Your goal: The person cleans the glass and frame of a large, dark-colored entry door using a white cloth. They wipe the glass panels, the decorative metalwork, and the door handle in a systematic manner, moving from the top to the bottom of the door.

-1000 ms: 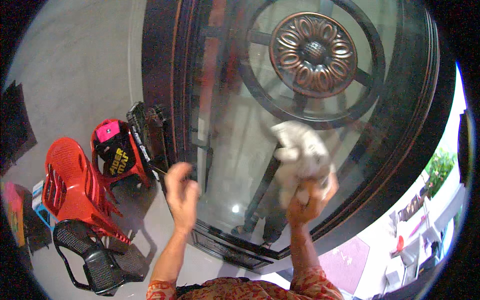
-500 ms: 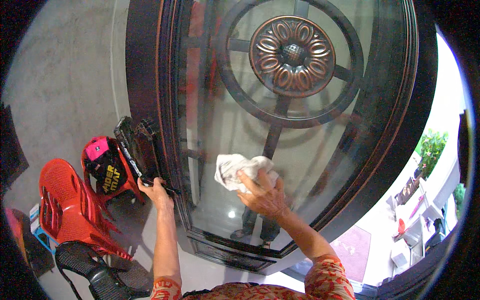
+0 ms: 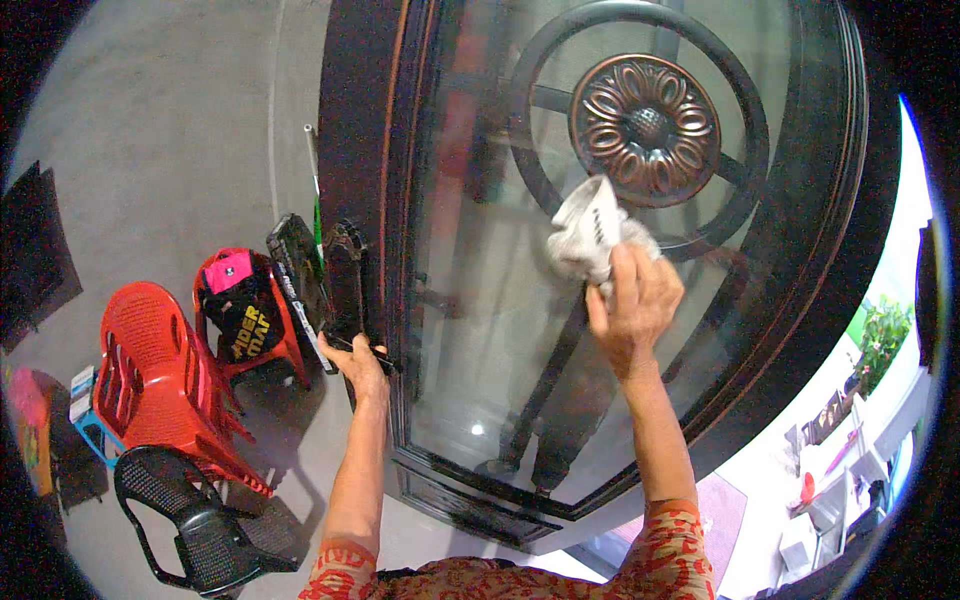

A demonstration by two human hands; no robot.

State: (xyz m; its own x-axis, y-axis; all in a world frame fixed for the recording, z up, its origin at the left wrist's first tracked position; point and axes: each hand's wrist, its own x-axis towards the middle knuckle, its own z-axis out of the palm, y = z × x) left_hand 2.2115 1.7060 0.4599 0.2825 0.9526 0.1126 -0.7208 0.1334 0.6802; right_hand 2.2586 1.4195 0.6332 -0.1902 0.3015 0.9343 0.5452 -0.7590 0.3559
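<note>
A dark door [image 3: 350, 90] with a large glass pane [image 3: 500, 290] stands in front of me. My right hand [image 3: 640, 305] holds a bunched white cloth [image 3: 580, 240] against the glass, just below a round copper-brown flower medallion [image 3: 645, 130]. Dark marks show on the cloth. At the door's left edge, my left hand [image 3: 362, 368] is closed around the dark door handle [image 3: 385, 357], under an ornate dark plate [image 3: 345, 265]. Part of the handle is hidden by my fingers.
Left of the door are stacked red plastic chairs [image 3: 165, 375], a black chair [image 3: 205, 520] and another red chair [image 3: 290, 345] draped with black and pink cloth. A long box [image 3: 297, 270] leans beside the door. Bright outdoor space with a green plant [image 3: 885, 340] lies at right.
My right hand has moved up and to the right over the glass with the cloth, nearer the medallion. My left hand stays at the handle while the view has shifted.
</note>
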